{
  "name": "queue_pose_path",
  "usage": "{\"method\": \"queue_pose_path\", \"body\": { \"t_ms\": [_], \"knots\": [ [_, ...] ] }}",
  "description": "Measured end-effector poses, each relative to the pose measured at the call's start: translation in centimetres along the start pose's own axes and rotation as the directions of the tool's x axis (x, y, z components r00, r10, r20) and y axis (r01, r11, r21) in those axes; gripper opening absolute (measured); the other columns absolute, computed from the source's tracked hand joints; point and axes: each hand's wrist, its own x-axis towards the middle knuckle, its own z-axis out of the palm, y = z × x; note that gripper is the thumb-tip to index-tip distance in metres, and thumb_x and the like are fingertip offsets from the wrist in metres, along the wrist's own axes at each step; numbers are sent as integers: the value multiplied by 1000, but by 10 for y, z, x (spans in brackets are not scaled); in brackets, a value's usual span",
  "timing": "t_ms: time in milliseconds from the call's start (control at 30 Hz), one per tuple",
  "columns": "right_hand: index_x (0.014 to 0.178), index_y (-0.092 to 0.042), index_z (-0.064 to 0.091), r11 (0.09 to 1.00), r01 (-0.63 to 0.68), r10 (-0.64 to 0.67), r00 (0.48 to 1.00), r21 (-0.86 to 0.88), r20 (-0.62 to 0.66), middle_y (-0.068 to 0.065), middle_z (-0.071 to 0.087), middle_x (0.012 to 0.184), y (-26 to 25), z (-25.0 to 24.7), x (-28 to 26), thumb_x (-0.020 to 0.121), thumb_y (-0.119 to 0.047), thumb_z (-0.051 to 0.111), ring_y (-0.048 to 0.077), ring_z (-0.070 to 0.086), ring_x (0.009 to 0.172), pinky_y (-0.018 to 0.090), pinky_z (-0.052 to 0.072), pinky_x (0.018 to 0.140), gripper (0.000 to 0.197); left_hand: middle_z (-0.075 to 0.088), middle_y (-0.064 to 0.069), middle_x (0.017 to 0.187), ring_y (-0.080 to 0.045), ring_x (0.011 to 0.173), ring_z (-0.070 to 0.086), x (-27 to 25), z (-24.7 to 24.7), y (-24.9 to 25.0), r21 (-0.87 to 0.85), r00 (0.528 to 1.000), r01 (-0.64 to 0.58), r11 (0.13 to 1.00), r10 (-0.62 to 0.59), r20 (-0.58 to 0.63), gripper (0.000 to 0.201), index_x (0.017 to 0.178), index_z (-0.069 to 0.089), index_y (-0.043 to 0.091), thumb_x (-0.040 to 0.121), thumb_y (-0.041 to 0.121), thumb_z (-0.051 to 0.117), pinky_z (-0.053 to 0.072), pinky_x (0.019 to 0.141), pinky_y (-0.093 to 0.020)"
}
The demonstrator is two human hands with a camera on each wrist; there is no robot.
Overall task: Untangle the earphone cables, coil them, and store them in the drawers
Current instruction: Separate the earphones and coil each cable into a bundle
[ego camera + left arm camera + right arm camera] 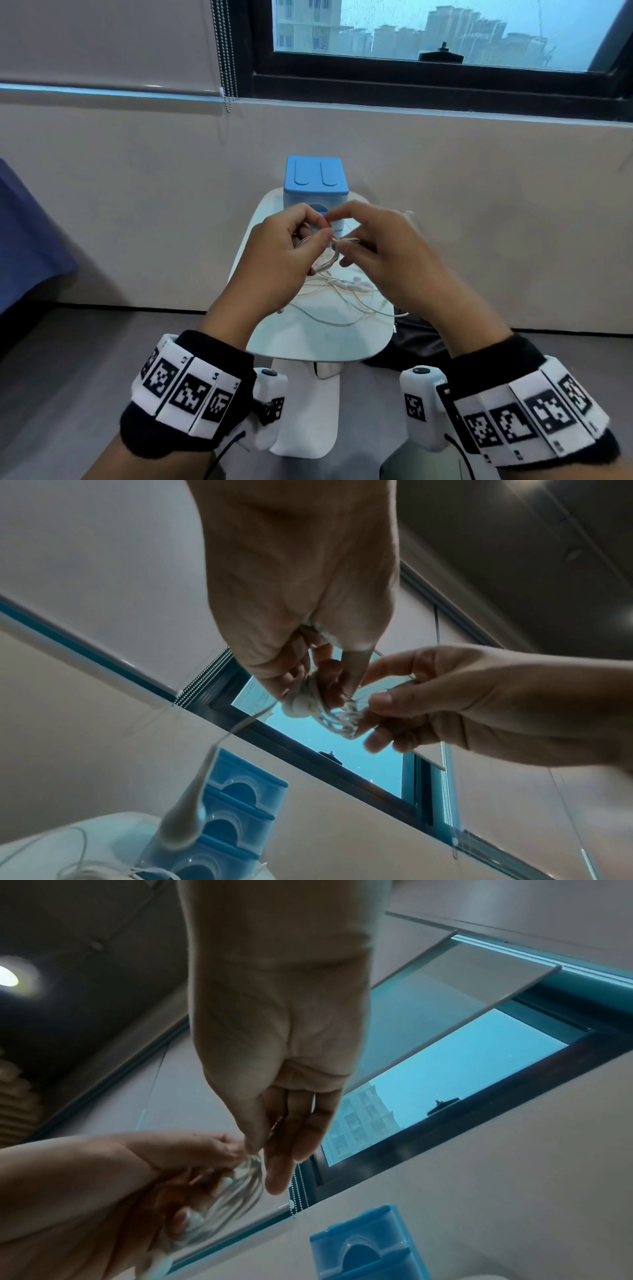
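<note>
Earphone cable coil [323, 262] held by both hands.

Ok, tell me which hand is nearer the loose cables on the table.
Left. The left hand hangs just above the loose cables; the right hand sits slightly higher and off to their right.

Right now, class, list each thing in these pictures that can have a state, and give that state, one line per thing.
Left hand: grips the coiled earphone cable.
Right hand: pinches the cable's end at the coil.
Coiled earphone cable: looped, held above the table.
Loose earphone cables: tangled, lying on the white table.
Blue drawer unit: upright; the drawers in view look closed.
Window blind: partly raised.
</note>
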Motion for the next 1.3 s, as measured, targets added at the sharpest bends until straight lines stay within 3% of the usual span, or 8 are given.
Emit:
{"method": "queue_pose_path", "body": {
  "t_ms": [133,300,467,667,800,867,1000,1300],
  "knots": [
    [127,-43,57,942,65,-53,998,-330,47,-3,73,87,-1,3,3,98,-25,59,17,69,83,40,57,73,34,63,-2,75,-27,67,62,0,-3,-5,178,1000,-6,984,0,31,8,91,68,28,98,26,66,57,59,-44],
    [106,-27,74,935,153,-219,959,-321,-179,-3,76,86,-12,-18,4,95,-19,68,23,70,78,41,55,70,15,65,6,74,-10,56,55,-2,-14,5,102,994,39,994,-49,100,17,86,66,20,101,26,60,41,49,-19],
    [92,-23,77,940,168,-235,950,-298,-206,-10,67,90,0,-16,8,91,-16,75,15,55,86,33,45,77,8,66,2,72,-15,56,54,-5,-17,9,-221,988,92,971,-62,139,7,92,65,5,98,9,65,47,58,-30],
    [90,-35,77,982,54,-78,988,-178,-133,-7,56,91,6,3,7,88,-24,78,14,51,89,27,41,76,12,66,3,75,-9,57,55,-10,-15,3,-395,973,139,908,-52,223,8,99,67,4,96,-1,63,53,67,-27],
    [90,-14,81,990,-69,70,998,127,-6,-3,71,78,2,7,11,88,-8,77,8,61,66,18,47,65,8,69,0,80,-7,60,59,-11,-12,-9,-376,984,135,917,-78,163,9,96,69,8,98,2,63,56,73,-31],
    [94,-2,78,927,-156,143,988,342,63,12,76,82,1,9,11,89,4,72,20,70,72,31,58,70,10,70,-2,82,-7,63,62,-12,-11,-13,-357,989,114,927,-72,129,7,95,69,8,98,2,64,57,73,-29],
    [110,0,62,717,-351,318,933,602,166,19,68,87,-1,11,9,90,14,61,18,67,68,33,58,72,24,73,-7,85,-9,64,65,-11,-11,-18,-297,994,95,950,-78,71,4,95,68,6,97,3,67,55,67,-23],
    [94,0,74,785,-439,372,898,437,234,23,75,90,10,37,2,90,-6,75,18,57,71,32,47,73,7,77,-12,84,-22,77,71,-17,-10,-36,-247,988,152,957,-137,76,4,95,74,9,94,6,71,60,81,-37]
  ]
}}
